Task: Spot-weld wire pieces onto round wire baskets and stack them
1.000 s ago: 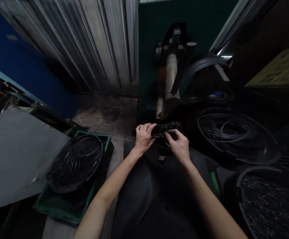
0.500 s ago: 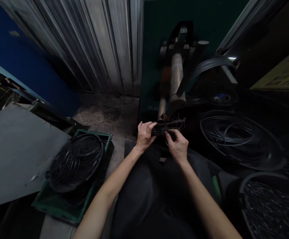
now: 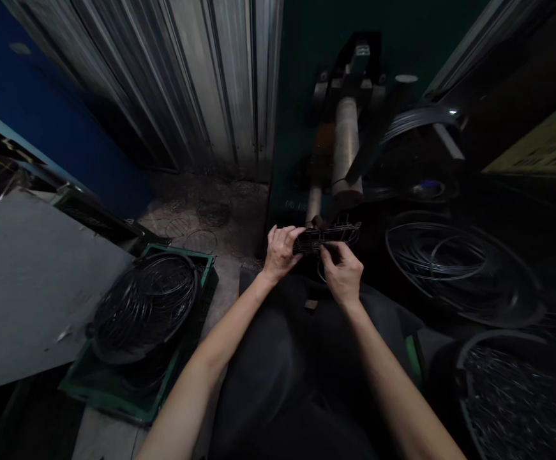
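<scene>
My left hand (image 3: pixel 281 252) grips the left end of a small dark wire frame (image 3: pixel 329 234) held flat in front of me. My right hand (image 3: pixel 341 273) pinches the same wire frame from below, near its middle. The frame sits just under the metal cylinder of a green machine (image 3: pixel 346 144). My lap, in dark cloth (image 3: pixel 278 358), is below both hands.
A green crate (image 3: pixel 189 319) at the left holds a bundle of black wire rings (image 3: pixel 146 303). More wire rings (image 3: pixel 450 259) lie at the right, and a dark tub (image 3: pixel 517 390) of small wire pieces stands at the lower right. A grey board (image 3: pixel 33 281) slopes at the left; corrugated metal sheeting (image 3: pixel 186 83) stands behind.
Both hands have carried the wire frame a little forward and up, closer to the machine's cylinder. The grips look the same.
</scene>
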